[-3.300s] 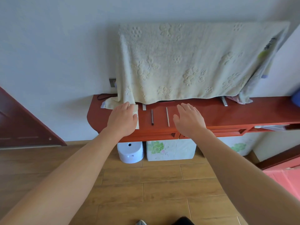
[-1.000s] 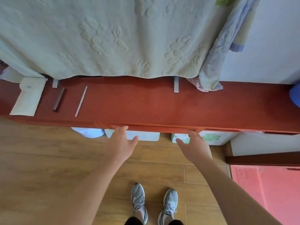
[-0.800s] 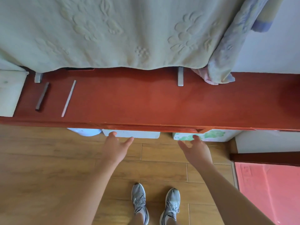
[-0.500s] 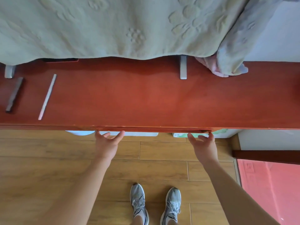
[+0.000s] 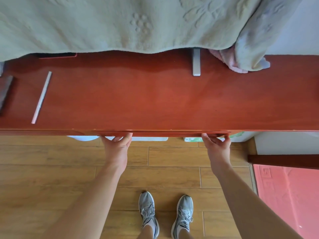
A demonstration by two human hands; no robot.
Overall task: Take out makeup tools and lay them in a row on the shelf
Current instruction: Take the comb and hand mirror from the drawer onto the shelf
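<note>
Red wooden shelf (image 5: 155, 100) holds two makeup tools lying side by side, apart, well to the left of the left hand (image 5: 116, 149): a thin silver stick (image 5: 42, 97) and a dark stick (image 5: 5, 94). The left hand and right hand (image 5: 216, 149), set well apart, curl their fingers under the drawer front (image 5: 164, 134). A pale towel (image 5: 120, 23) hangs beyond them.

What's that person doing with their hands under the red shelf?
A person stands at the red shelf, with the left hand and the right hand both gripping the front edge of a drawer just under its top. The drawer looks barely open, if at all. Two slim tools already lie side by side at the shelf's left end: a pale stick and a dark stick.
</note>
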